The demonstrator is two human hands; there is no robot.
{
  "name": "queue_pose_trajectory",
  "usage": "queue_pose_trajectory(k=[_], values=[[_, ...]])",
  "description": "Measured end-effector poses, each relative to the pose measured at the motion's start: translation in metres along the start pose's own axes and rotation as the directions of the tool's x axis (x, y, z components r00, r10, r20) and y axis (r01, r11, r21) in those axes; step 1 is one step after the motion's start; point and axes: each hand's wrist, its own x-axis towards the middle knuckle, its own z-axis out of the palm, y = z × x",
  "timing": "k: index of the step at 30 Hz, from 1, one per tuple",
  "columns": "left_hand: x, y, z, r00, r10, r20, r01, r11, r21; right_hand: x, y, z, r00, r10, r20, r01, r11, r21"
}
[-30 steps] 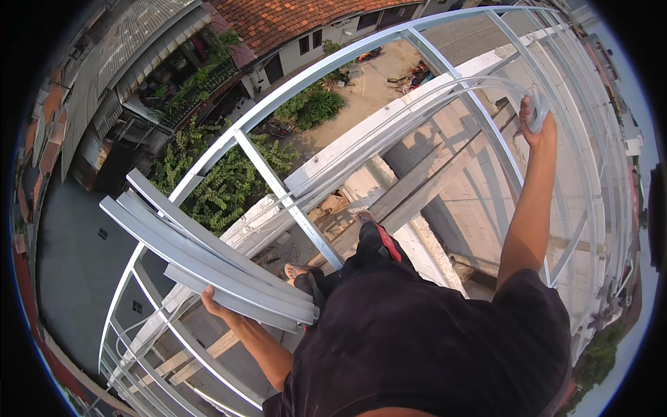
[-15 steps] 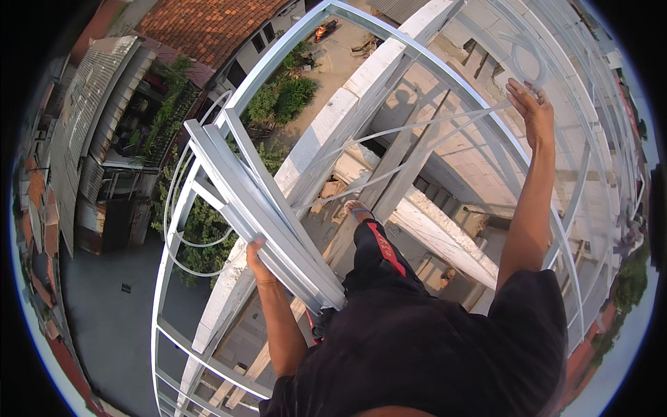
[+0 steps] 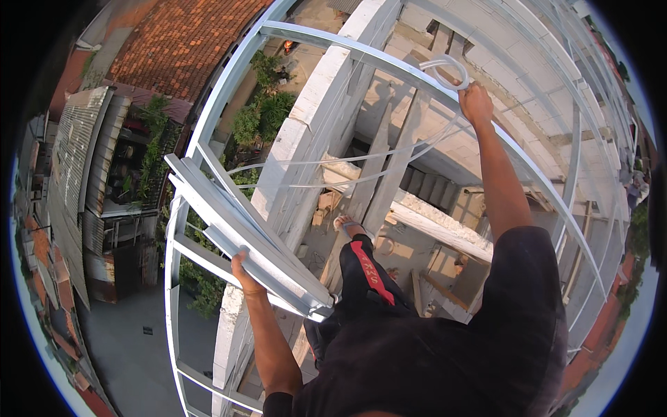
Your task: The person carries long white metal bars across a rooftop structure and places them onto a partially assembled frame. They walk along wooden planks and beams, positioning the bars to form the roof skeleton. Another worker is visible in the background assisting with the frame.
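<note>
My left hand [image 3: 246, 267] grips a bundle of pale metal channels [image 3: 229, 215] resting diagonally at my left side, against the light-steel frame [image 3: 206, 118]. My right hand [image 3: 476, 103] is raised and closed on a looped translucent white tube [image 3: 451, 66] beside the frame's upper curved-looking rail [image 3: 389, 60]; whether it also touches the rail I cannot tell. Thin strands of the tube run leftward from that hand across the gap to the frame by the channels.
My sandaled foot [image 3: 347, 226] stands on narrow planks [image 3: 368, 181] above open drops. Block wall tops [image 3: 292, 132] and a rough concrete beam [image 3: 438, 222] run nearby. Stairs [image 3: 425, 184] lie below. Outside are tiled roofs [image 3: 163, 42], corrugated sheets [image 3: 83, 139] and trees [image 3: 257, 118].
My right hand has moved left toward the upper rail with the loop, and its spread fingers have closed. My left hand and channels have shifted slightly leftward and down as the view turned.
</note>
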Motion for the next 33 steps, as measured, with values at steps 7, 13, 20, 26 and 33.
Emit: queue_pose_trajectory(k=[7,13,20,26,33], values=[[0.086,-0.021,0.112,1.000,0.002,0.004,-0.002,0.990,0.138,0.102,0.020,0.158,0.995,-0.035,0.098,0.011,0.971,0.239],[0.149,-0.053,0.148,0.995,0.089,-0.044,-0.079,0.976,0.204,0.109,0.012,0.179,0.968,-0.128,0.214,0.053,0.945,0.324],[0.166,-0.054,0.162,0.992,0.061,-0.109,-0.031,0.966,0.258,0.113,0.027,0.198,0.955,-0.079,0.286,-0.020,0.945,0.326],[0.168,-0.047,0.158,0.987,0.002,-0.163,0.045,0.958,0.283,0.111,0.016,0.184,0.957,-0.087,0.275,0.003,0.956,0.292],[0.165,-0.051,0.167,0.965,-0.120,-0.235,0.178,0.953,0.246,0.110,0.007,0.172,0.940,-0.037,0.340,-0.020,0.986,0.163]])
